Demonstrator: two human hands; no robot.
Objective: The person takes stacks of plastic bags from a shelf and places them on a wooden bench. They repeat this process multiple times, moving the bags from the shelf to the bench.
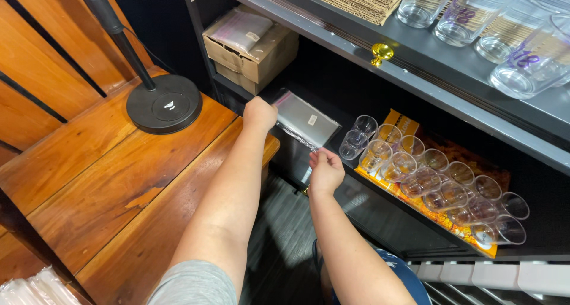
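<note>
Right hand [325, 170], left hand [259, 113] pinching plastic sleeve [304, 120] edges.

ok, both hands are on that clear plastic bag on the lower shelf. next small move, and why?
Probably lift the clear plastic bag slightly off the shelf and draw it toward the body. The left hand grips its far corner and the right hand pinches its near edge, so both ends are already held. The rows of small plastic cups stand close beside it, so a low sideways drag could knock them.

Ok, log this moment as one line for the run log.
left hand: grips clear bag stack | right hand: pinches its near edge | beside: clear plastic cups on orange sheet
</note>
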